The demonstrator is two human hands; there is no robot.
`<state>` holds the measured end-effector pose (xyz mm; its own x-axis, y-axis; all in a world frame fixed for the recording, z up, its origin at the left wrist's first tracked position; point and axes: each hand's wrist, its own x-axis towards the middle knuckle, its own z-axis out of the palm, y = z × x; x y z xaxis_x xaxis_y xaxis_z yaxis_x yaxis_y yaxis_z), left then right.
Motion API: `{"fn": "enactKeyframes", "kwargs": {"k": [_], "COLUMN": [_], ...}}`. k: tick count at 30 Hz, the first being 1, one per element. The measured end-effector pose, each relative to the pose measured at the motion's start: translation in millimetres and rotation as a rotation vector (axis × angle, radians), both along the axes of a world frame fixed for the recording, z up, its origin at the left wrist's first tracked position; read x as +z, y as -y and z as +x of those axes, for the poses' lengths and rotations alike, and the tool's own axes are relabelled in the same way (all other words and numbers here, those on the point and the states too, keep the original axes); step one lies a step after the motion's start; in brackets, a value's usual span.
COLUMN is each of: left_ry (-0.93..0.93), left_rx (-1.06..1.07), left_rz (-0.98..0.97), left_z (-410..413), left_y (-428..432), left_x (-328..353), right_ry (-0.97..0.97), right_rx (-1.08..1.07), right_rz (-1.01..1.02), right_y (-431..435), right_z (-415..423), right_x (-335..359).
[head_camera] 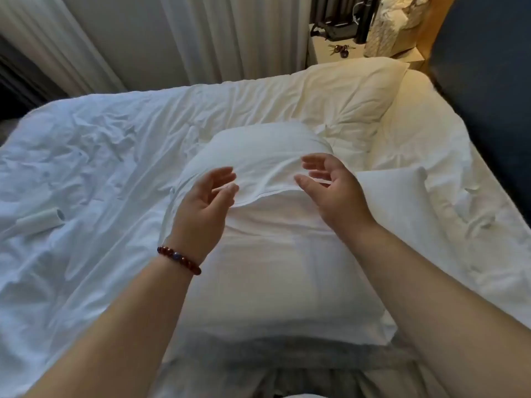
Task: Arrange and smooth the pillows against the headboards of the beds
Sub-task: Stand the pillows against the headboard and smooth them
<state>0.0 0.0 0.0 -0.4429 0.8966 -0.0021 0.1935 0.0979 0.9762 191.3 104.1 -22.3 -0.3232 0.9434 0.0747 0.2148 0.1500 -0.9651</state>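
White plump pillow (pixel 275 248) under two empty hands.
Left hand (pixel 201 208), red bead bracelet (pixel 179 259) at its wrist, and right hand (pixel 333 193) hover over it mid-bed, fingers loosely spread; cream pillow (pixel 353 93) lies near the dark blue headboard (pixel 482 81).

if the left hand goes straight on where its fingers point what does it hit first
Most likely the near pillow: the left hand, fingers open, aims at its bulging far end. Depth is unclear, so the fingertips may be touching the cloth now.

curtains (pixel 230 35): pale, pleated, along the back
nightstand (pixel 321 53): light-coloured, keys (pixel 340 49) and dark bottle (pixel 365 21) on top
light: warm yellowish glow far right
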Motion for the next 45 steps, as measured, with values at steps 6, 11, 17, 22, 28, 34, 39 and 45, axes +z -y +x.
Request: {"fn": "enactKeyframes", "kwargs": {"k": [6, 11, 17, 22, 28, 34, 39, 45], "left_ry": [-0.247, -0.199, 0.007, 0.047, 0.051, 0.009, -0.016, -0.123], "left_rx": [0.123, 0.052, 0.018, 0.120, 0.090, 0.067, -0.010, -0.061], "left_rz": [-0.141, -0.522, -0.645, -0.759, -0.776, -0.534, -0.388, -0.310], "left_z": [-79.1, -128.8, -150.9, -175.0, -162.3, -132.3, -103.4, -43.8], "left_y": [-63.6, -106.6, -134.1, -135.6, -119.2, -79.2, -32.1, 11.1], "left_x": [-11.7, -48.0, -76.8, -107.2, -87.8, -66.6, -58.7, -38.5], "right_ry": [0.279, 0.587, 0.580, 0.600, 0.579, 0.505, 0.326, 0.202], "right_rx": [-0.113, -0.190, -0.236, -0.198, -0.207, -0.240, -0.356, -0.503], "right_rz": [0.092, -0.027, -0.177, -0.382, -0.502, -0.469, -0.364, -0.324], "right_y": [-89.1, -112.1, -114.5, -115.7, -107.9, -57.6, 20.2, 93.0], "right_z": [-31.0, -41.5, -38.6, -42.5, -31.0, -5.2, 33.4, 93.1], "right_x": [-13.3, -49.9, -66.6, -65.8, -49.9, -26.8, -21.3, -31.8]}}
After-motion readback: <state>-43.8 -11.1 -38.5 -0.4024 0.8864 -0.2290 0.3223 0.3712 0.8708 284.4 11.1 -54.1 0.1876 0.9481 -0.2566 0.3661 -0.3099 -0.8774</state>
